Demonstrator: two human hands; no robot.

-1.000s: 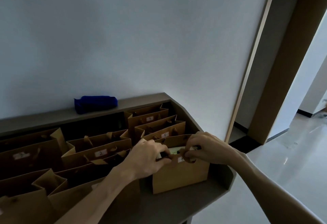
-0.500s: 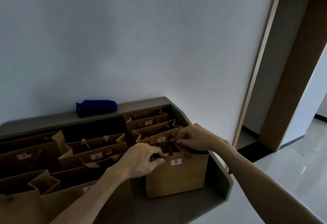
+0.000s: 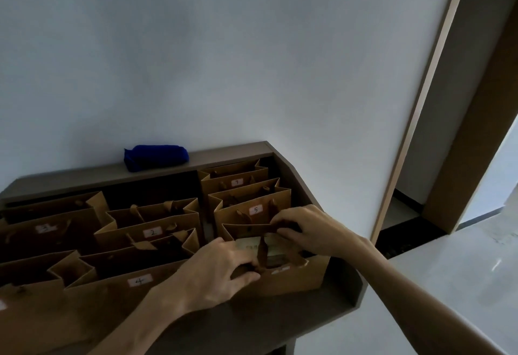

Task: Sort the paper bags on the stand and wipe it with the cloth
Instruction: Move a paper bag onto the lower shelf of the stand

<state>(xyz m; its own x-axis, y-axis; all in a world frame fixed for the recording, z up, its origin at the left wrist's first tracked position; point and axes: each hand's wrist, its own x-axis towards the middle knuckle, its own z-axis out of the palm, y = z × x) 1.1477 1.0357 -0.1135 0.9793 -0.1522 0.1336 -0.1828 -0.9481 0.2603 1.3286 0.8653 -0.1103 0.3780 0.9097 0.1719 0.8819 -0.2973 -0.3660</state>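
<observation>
Several brown paper bags with numbered labels stand on a dark stand [image 3: 330, 303]. Both hands work the front right bag [image 3: 297, 277], the one labelled 8. My left hand [image 3: 221, 270] pinches the near rim and handle of that bag. My right hand [image 3: 311, 228] grips its far rim. Something pale lies inside it. Behind it stand bag 5 [image 3: 246, 211] and bag 7 [image 3: 232, 183]. To the left are bag 2 [image 3: 145, 233], bag 4 [image 3: 112, 284] and bag 3 [image 3: 47, 228]. A rolled blue cloth [image 3: 155, 156] lies on the stand's back ledge.
A plain white wall [image 3: 224, 60] rises behind the stand. To the right a wooden door frame [image 3: 414, 130] opens onto a pale glossy floor [image 3: 462, 270]. The stand's right edge is angled and drops off to the floor.
The view has tilted down over the bag, so its label 8 is nearly hidden and its inside shows. Both hands keep their hold on the bag's rims.
</observation>
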